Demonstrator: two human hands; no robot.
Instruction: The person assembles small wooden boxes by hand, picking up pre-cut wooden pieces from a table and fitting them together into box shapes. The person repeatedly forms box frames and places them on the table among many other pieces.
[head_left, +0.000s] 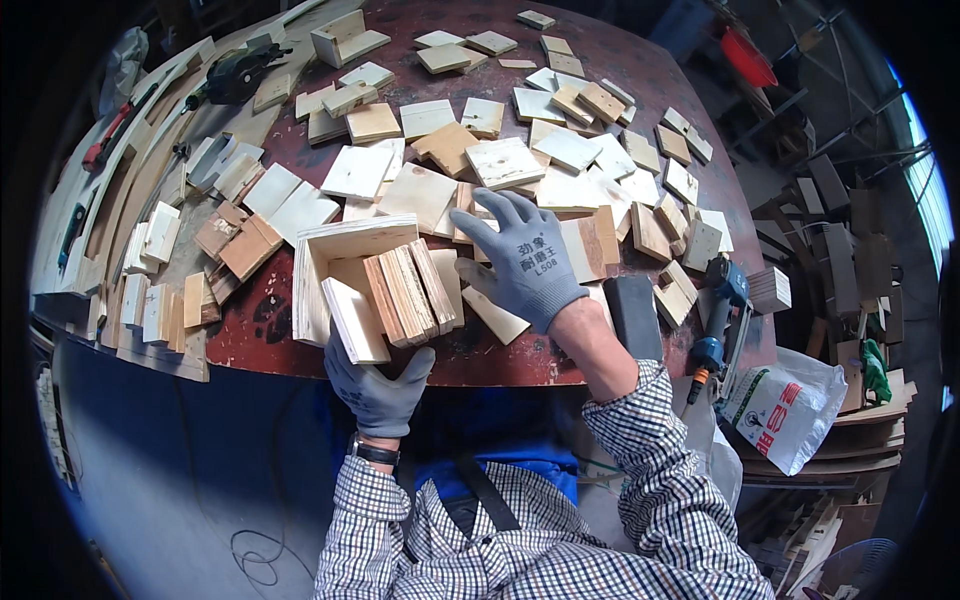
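Note:
My left hand (380,393), in a grey work glove, grips a small pale wooden block (354,322) at the table's near edge. Its thumb points right, and its fingers are partly hidden behind the wood. Just behind the block stands a plywood box frame (313,283) with an open side. Several plywood pieces (408,293) stand on edge in a row beside the block, in front of the frame. My right hand (528,258), gloved alike, hovers at the row's right with fingers spread and nothing visibly held. Flat wooden pieces (420,197) lie under and beyond its fingertips.
Loose wooden blocks (505,162) cover much of the dark red table (270,318). A blue nail gun (722,315) rests at the right edge beside a black block-like object (633,315). Long boards (110,200) line the left, and a white sack (790,410) hangs at lower right.

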